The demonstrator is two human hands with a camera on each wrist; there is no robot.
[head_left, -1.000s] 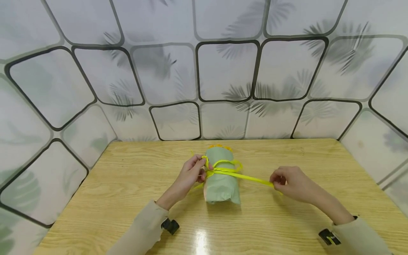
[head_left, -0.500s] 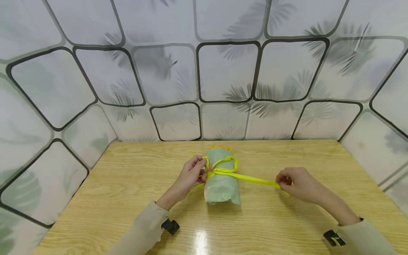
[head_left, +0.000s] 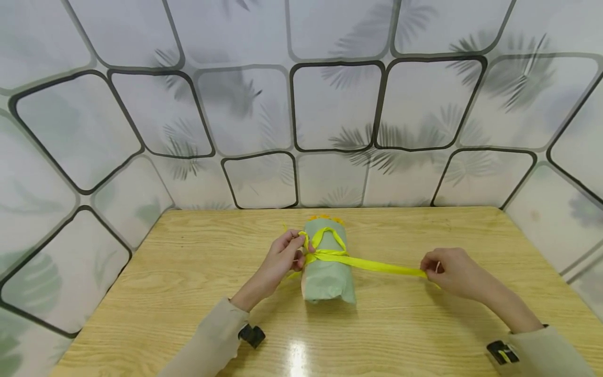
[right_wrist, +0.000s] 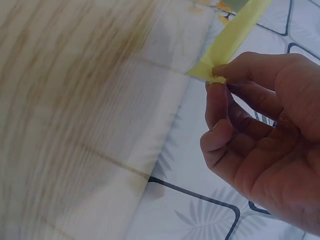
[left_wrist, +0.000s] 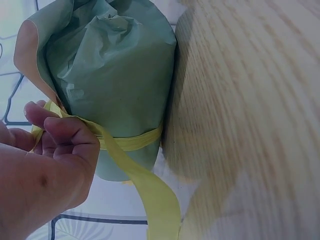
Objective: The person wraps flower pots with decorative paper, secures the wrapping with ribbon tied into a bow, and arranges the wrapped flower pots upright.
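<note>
A bundle wrapped in pale green paper [head_left: 330,283] lies on the wooden table, with orange petals [head_left: 325,216] showing at its far end. Yellow ribbon [head_left: 377,265] circles its middle, with a knot and a loop on top. My left hand [head_left: 282,256] pinches a loop of the ribbon at the bundle's left side; in the left wrist view, the curled fingers [left_wrist: 70,131] hold it against the paper's edge. Off to the right, my right hand [head_left: 454,272] pinches the other ribbon end between thumb and fingertip, and that length stretches taut. The right wrist view shows this ribbon end [right_wrist: 230,40] close up.
The wooden table [head_left: 198,272] reaches back to a patterned fabric wall [head_left: 336,104] with dark outlined squares and leaf prints. Wrist cameras [head_left: 252,335] are strapped at both sleeves. A loose ribbon tail [left_wrist: 160,200] hangs down in the left wrist view.
My right hand has moved to the right, drawing out more ribbon. The loop on top of the bundle has become smaller and shifted left. My left hand has stayed in place.
</note>
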